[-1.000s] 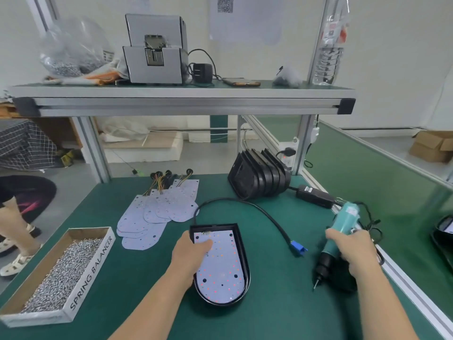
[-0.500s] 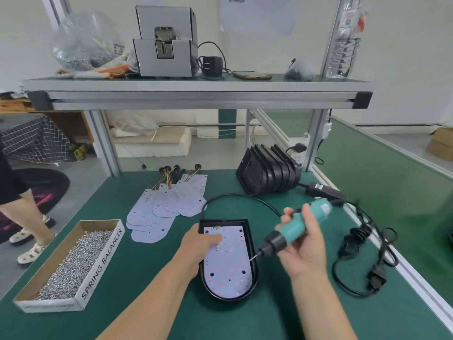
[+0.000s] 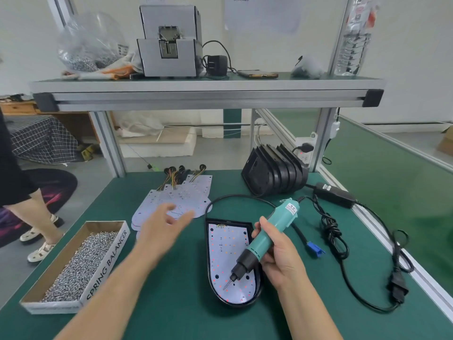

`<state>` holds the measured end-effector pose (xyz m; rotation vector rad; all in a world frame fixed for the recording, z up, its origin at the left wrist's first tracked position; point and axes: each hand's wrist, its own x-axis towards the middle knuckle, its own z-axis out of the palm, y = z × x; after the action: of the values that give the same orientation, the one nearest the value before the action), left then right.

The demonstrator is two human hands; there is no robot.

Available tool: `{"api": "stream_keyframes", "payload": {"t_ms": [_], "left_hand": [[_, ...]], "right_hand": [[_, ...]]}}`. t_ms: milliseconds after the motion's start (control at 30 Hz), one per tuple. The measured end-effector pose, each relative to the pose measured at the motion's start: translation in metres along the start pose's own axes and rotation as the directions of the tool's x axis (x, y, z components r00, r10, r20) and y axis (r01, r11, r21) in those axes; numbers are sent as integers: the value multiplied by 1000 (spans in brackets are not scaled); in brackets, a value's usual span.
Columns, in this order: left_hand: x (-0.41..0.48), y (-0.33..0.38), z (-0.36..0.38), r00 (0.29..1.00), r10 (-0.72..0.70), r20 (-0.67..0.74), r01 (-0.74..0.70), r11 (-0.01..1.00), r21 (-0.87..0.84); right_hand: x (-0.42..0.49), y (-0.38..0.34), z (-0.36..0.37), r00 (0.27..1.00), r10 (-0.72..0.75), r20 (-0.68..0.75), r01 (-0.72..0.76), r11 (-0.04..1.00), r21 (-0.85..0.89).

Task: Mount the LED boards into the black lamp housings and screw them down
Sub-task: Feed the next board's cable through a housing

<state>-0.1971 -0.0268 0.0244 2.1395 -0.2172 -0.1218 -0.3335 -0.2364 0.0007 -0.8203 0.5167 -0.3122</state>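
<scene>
A black lamp housing (image 3: 212,288) lies on the green bench with a white LED board (image 3: 221,251) seated inside it. My right hand (image 3: 277,256) grips a teal electric screwdriver (image 3: 267,239), tilted so its bit hovers over the board's lower part. My left hand (image 3: 163,229) hovers with fingers spread, left of the housing, above the bench and in front of a pile of loose LED boards (image 3: 181,197). A stack of empty black housings (image 3: 274,173) stands at the back.
A cardboard box of screws (image 3: 76,263) sits at the front left. A black power cord and adapter (image 3: 335,231) trail along the right side. A blue connector (image 3: 316,250) lies beside the housing. A person's legs (image 3: 29,209) stand left of the bench. An upper shelf (image 3: 206,92) carries a screw feeder.
My left hand has lifted off the LED board and moved left with fingers spread. My right hand has brought the screwdriver from the right side to over the board's lower part.
</scene>
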Motion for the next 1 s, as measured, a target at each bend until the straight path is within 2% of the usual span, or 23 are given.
{"api": "stream_keyframes", "payload": {"t_ms": [67, 100, 133, 167, 233, 267, 333, 400, 533, 633, 700, 733, 767, 800, 833, 867, 900, 933, 967, 1000], "left_hand": [[14, -17, -43, 965, 108, -240, -41, 962, 269], [21, -30, -65, 941, 134, -310, 12, 904, 427], [26, -44, -86, 940, 115, -322, 96, 816, 570], [29, -58, -101, 956, 50, -288, 169, 710, 683], [30, -83, -115, 985, -104, -141, 175, 528, 831], [28, -92, -114, 987, -132, -87, 143, 510, 848], [26, -103, -110, 994, -81, -74, 108, 595, 796], [26, -106, -108, 988, -36, -147, 134, 664, 735], [27, -109, -106, 981, -9, -196, 147, 693, 706], [27, -111, -108, 955, 51, -292, 149, 769, 622], [26, -110, -109, 933, -31, -359, 190, 888, 418], [25, -107, -110, 918, -141, -372, 233, 948, 216], [24, -102, -110, 901, -270, -339, 267, 962, -57], [24, -94, -109, 894, -378, -239, 276, 886, -372], [21, -82, -105, 901, -427, -72, 276, 695, -664], [15, -68, -99, 910, -402, 98, 287, 442, -850], [8, -53, -91, 913, -333, 237, 319, 221, -922], [-1, -36, -83, 903, -250, 348, 375, 66, -925], [-10, -19, -73, 887, -164, 432, 437, -7, -899], [-18, -2, -61, 868, -79, 490, 489, -28, -872]], "right_hand": [[3, 1, -2, 1000, -9, 2, 10, 1000, -9], [4, 2, -3, 1000, -13, 13, 13, 1000, -1], [4, 2, -4, 1000, -14, 24, 14, 1000, 5], [4, 3, -5, 999, -16, 35, 16, 1000, 7], [5, 3, -5, 999, -22, 46, 21, 1000, 17], [5, 3, -5, 999, -23, 48, 22, 999, 29], [4, 3, -5, 998, -26, 52, 23, 998, 64], [3, 3, -5, 998, -32, 58, 26, 995, 100], [4, 3, -7, 997, -41, 68, 31, 989, 142], [3, 3, -6, 997, -39, 71, 28, 988, 152], [2, 2, -6, 997, -41, 70, 30, 988, 151], [2, 2, -6, 997, -41, 69, 30, 986, 162], [1, 1, -5, 997, -39, 67, 26, 984, 178], [1, 1, -4, 997, -37, 64, 24, 980, 199], [0, 0, -4, 997, -40, 61, 25, 974, 226], [-1, -1, -4, 997, -46, 57, 30, 966, 257], [-2, -3, -3, 997, -57, 52, 40, 959, 281], [-3, -6, -2, 996, -73, 47, 56, 957, 286], [-3, -9, 0, 995, -94, 39, 80, 958, 274], [-3, -13, 1, 993, -119, 23, 110, 960, 258]]}}
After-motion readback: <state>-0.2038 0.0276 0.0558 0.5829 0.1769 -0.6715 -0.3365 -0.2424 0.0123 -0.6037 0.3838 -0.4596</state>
